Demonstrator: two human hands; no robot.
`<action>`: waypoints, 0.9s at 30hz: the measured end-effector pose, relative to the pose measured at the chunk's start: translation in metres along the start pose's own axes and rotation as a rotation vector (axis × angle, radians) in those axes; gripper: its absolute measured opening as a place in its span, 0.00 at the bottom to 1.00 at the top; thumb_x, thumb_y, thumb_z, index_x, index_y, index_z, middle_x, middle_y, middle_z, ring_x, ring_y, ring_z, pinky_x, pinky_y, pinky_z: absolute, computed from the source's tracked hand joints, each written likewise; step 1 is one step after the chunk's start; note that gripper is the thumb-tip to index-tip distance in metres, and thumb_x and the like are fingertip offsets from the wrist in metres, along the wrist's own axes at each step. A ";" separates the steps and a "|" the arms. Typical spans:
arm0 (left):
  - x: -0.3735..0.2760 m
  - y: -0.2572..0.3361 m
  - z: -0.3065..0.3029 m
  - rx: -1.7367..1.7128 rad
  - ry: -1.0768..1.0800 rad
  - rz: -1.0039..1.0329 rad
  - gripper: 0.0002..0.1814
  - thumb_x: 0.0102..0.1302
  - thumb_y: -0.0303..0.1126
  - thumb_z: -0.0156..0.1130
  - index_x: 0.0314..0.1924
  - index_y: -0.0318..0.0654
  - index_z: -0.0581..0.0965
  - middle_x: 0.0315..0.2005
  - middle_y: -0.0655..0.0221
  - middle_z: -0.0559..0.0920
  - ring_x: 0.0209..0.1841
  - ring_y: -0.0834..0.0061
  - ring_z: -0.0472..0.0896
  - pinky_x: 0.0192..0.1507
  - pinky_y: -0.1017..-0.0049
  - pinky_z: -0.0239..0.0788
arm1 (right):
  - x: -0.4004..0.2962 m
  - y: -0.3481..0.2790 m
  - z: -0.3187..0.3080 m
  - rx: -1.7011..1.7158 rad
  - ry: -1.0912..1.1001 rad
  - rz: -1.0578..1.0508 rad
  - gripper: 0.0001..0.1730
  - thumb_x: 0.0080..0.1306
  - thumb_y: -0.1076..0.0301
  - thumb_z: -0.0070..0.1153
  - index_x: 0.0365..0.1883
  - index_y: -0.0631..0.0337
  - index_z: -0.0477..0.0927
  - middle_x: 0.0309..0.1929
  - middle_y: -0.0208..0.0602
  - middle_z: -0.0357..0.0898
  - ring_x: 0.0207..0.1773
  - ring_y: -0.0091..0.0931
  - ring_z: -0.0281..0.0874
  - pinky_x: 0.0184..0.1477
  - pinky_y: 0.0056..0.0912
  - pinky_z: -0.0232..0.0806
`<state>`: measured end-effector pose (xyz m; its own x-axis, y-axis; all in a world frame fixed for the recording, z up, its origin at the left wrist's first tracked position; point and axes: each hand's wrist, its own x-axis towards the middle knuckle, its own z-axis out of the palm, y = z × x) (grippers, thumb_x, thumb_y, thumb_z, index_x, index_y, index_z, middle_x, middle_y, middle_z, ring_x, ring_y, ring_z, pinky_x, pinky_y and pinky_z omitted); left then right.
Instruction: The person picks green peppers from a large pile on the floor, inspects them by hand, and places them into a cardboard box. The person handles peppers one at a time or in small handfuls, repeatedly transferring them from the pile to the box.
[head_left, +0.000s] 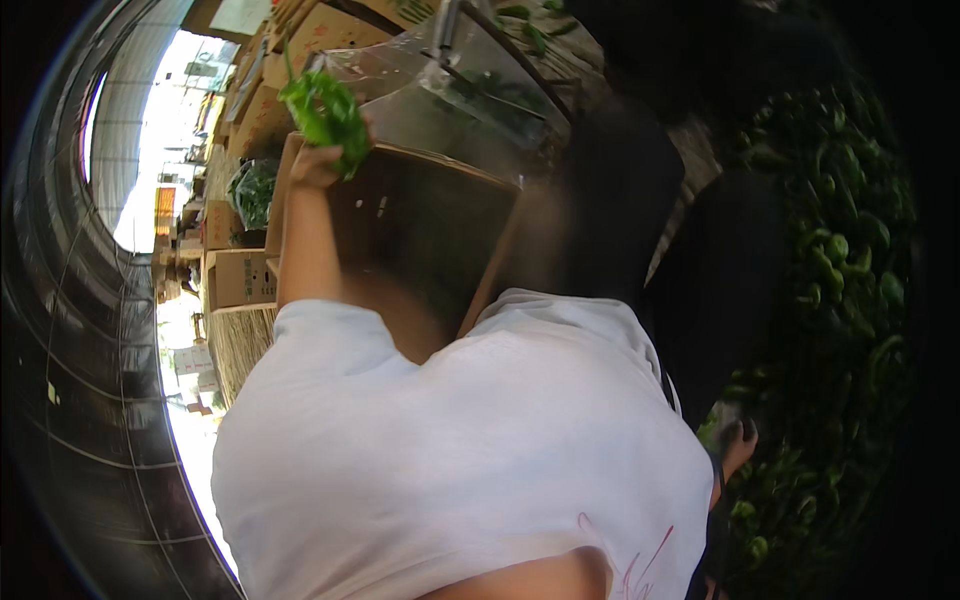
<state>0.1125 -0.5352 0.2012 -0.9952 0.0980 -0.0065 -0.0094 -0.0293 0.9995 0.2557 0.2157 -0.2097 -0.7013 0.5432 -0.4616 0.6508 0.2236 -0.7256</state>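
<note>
My left hand (319, 163) is raised at the upper left and grips several green peppers (326, 112). They are held just above the rim of an open cardboard box (450, 159), whose inside is dark and partly blurred. Clear plastic sheeting (412, 101) spreads beyond the box's far edge. At the right, past my white shirt, my right hand (739, 446) is low beside a large heap of green peppers (840, 262). Its fingers look curled and are partly hidden; a bit of green shows next to them, but whether it is held is unclear.
My dark-trousered legs (622, 202) lie between the box and the heap. A metal frame (517, 56) stands beyond the box, near loose peppers (534, 37). Cardboard cartons (241, 279) and a clear bag of greens (255, 195) are at the left.
</note>
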 end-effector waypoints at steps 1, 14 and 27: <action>-0.023 -0.007 -0.004 -0.097 -0.063 -0.033 0.49 0.42 0.34 0.73 0.65 0.33 0.59 0.55 0.57 0.71 0.55 0.60 0.73 0.56 0.58 0.68 | 0.003 0.046 0.004 0.030 -0.037 0.057 0.21 0.62 0.70 0.57 0.54 0.66 0.74 0.50 0.45 0.77 0.48 0.34 0.77 0.48 0.36 0.71; -0.047 -0.031 0.025 1.098 0.561 -0.292 0.14 0.68 0.34 0.57 0.50 0.37 0.75 0.42 0.63 0.80 0.39 0.75 0.80 0.41 0.78 0.71 | -0.039 0.059 0.083 -0.414 0.061 0.418 0.57 0.48 0.42 0.68 0.68 0.57 0.53 0.66 0.52 0.56 0.68 0.46 0.52 0.64 0.50 0.55; 0.099 -0.118 0.434 0.469 -0.763 -0.159 0.11 0.62 0.23 0.59 0.44 0.30 0.76 0.39 0.63 0.79 0.42 0.76 0.79 0.47 0.79 0.71 | -0.003 0.034 0.041 -0.043 -0.212 0.374 0.30 0.53 0.50 0.63 0.47 0.62 0.80 0.47 0.47 0.78 0.47 0.37 0.77 0.49 0.39 0.70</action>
<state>0.0571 -0.0900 0.0960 -0.6488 0.7031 -0.2909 0.0659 0.4328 0.8991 0.2681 0.1886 -0.2535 -0.4559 0.4158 -0.7869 0.8801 0.0788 -0.4682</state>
